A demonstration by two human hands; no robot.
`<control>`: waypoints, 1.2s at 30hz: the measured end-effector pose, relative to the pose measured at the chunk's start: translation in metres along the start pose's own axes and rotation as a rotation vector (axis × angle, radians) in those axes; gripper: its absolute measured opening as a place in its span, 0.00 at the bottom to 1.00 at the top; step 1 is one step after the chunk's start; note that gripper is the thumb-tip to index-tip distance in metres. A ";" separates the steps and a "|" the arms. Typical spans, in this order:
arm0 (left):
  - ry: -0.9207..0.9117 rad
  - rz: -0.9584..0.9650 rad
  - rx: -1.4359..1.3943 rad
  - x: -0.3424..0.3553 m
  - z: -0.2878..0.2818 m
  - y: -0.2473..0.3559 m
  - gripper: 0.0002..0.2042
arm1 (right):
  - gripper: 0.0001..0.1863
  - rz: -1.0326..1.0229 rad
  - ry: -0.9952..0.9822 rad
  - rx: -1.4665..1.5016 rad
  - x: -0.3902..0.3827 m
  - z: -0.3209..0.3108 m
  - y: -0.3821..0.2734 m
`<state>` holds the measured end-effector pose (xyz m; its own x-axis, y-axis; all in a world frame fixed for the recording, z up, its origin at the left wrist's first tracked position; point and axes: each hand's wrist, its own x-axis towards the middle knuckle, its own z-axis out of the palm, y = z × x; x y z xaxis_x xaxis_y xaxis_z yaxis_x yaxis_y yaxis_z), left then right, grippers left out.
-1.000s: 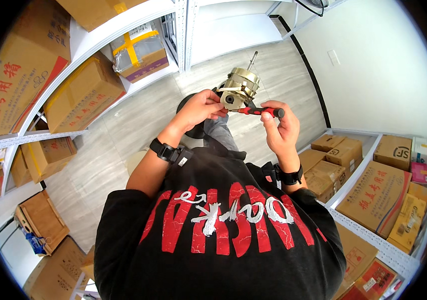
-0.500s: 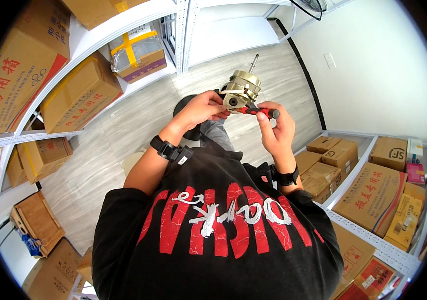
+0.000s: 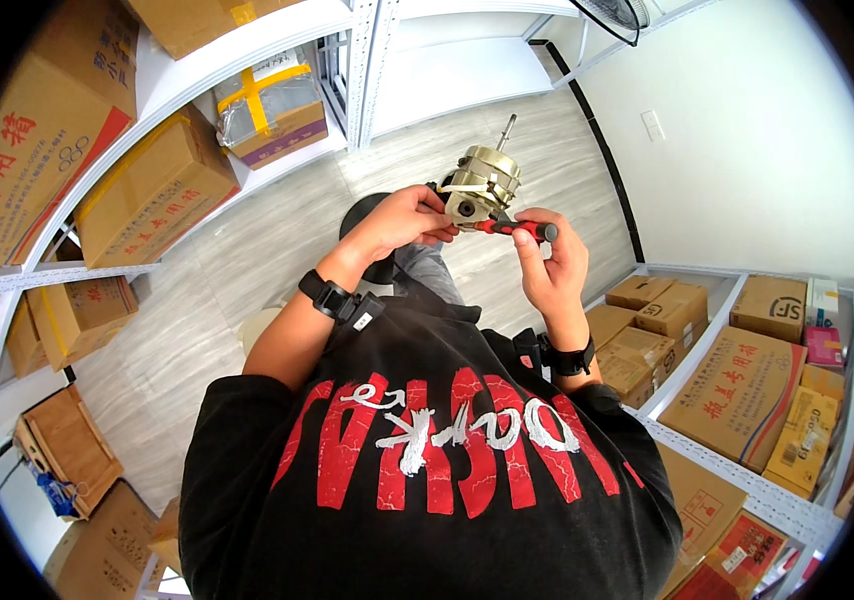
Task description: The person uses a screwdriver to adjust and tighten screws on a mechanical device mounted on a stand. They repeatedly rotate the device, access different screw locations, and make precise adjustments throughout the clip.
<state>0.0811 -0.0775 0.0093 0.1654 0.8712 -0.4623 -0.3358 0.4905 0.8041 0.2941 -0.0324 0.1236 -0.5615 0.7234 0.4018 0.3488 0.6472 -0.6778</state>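
Observation:
A brass-coloured fan motor (image 3: pixel 490 170) with a thin metal shaft pointing up and away stands in front of me, a pale cable tie or wire around its body. With thumb and fingers closed, my left hand (image 3: pixel 409 220) grips the lower left of its rear housing. A red and black screwdriver (image 3: pixel 517 230) lies level in my right hand (image 3: pixel 555 258), fingers on its handle end. Its tip meets the bottom of the housing beside my left fingertips. Those fingers hide the exact contact point. What carries the motor from below is mostly hidden.
White shelving (image 3: pixel 447 75) runs along the left and far side, with cardboard boxes (image 3: pixel 157 190) on the left part. More boxes (image 3: pixel 732 395) fill a rack at right. A white wall (image 3: pixel 737 150) stands far right. Part of a wire fan guard (image 3: pixel 619 12) shows at the top.
The view has shifted slightly. My hands, the screwdriver and the motor keep nearly the same positions relative to one another.

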 end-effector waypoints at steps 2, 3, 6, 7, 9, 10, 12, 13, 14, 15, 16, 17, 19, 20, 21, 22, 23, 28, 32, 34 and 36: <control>0.000 -0.003 -0.004 0.000 0.000 -0.001 0.11 | 0.10 -0.001 -0.003 -0.006 -0.001 -0.001 0.000; 0.000 -0.005 -0.007 0.001 0.001 0.000 0.11 | 0.10 -0.002 -0.005 -0.011 -0.001 -0.001 0.000; 0.008 -0.008 -0.008 -0.001 0.002 0.002 0.11 | 0.11 -0.007 -0.006 -0.028 -0.001 -0.002 0.000; 0.011 -0.009 -0.007 -0.002 0.003 0.003 0.12 | 0.11 -0.010 -0.006 -0.034 0.000 -0.002 0.000; 0.018 -0.010 -0.003 -0.003 0.004 0.003 0.12 | 0.10 -0.012 -0.023 -0.018 0.000 -0.001 -0.001; 0.022 -0.010 -0.001 -0.002 0.004 0.003 0.12 | 0.10 -0.015 -0.031 -0.010 0.000 0.000 -0.002; 0.019 0.003 -0.020 -0.002 0.003 0.001 0.12 | 0.10 -0.015 -0.035 -0.027 0.001 0.002 -0.005; 0.016 0.009 -0.030 -0.002 0.003 0.000 0.12 | 0.10 -0.014 -0.037 -0.035 0.002 0.002 -0.007; 0.020 0.012 -0.022 -0.002 0.003 0.000 0.12 | 0.10 -0.019 -0.062 -0.040 0.003 0.001 -0.009; 0.025 0.014 -0.018 -0.001 0.002 -0.002 0.11 | 0.10 -0.024 -0.091 -0.045 0.005 0.000 -0.011; 0.029 0.016 -0.014 0.000 0.002 -0.002 0.11 | 0.10 -0.028 -0.119 -0.049 0.008 -0.001 -0.014; 0.028 0.018 -0.016 0.000 0.002 -0.002 0.11 | 0.11 -0.037 -0.166 -0.039 0.011 -0.002 -0.016; 0.028 0.025 -0.023 -0.002 0.002 -0.001 0.11 | 0.11 -0.059 -0.262 -0.017 0.018 -0.004 -0.021; 0.025 0.029 -0.026 -0.002 0.002 -0.002 0.11 | 0.11 -0.059 -0.294 -0.009 0.022 -0.006 -0.024; 0.021 0.035 -0.027 -0.001 0.001 -0.002 0.11 | 0.11 -0.061 -0.325 -0.001 0.027 -0.007 -0.028; 0.017 0.041 -0.028 -0.001 0.000 -0.002 0.11 | 0.11 -0.063 -0.355 0.006 0.030 -0.008 -0.031; 0.016 0.043 -0.029 -0.001 -0.001 -0.002 0.11 | 0.11 0.002 -0.371 0.008 0.032 -0.008 -0.034; 0.010 0.025 -0.021 -0.003 0.000 0.002 0.12 | 0.13 0.126 -0.364 -0.142 0.036 -0.003 -0.038; 0.003 0.035 -0.036 -0.005 -0.002 0.002 0.11 | 0.13 0.247 -0.325 -0.208 0.035 0.001 -0.041; -0.023 0.040 -0.023 -0.005 -0.005 0.000 0.12 | 0.13 0.330 -0.304 -0.221 0.037 0.000 -0.050; -0.030 0.053 -0.032 -0.004 -0.007 -0.002 0.12 | 0.12 0.288 -0.320 -0.165 0.036 -0.001 -0.046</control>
<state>0.0752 -0.0820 0.0067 0.1742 0.8965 -0.4074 -0.3740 0.4430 0.8148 0.2587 -0.0361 0.1702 -0.6189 0.7853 -0.0164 0.6249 0.4796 -0.6160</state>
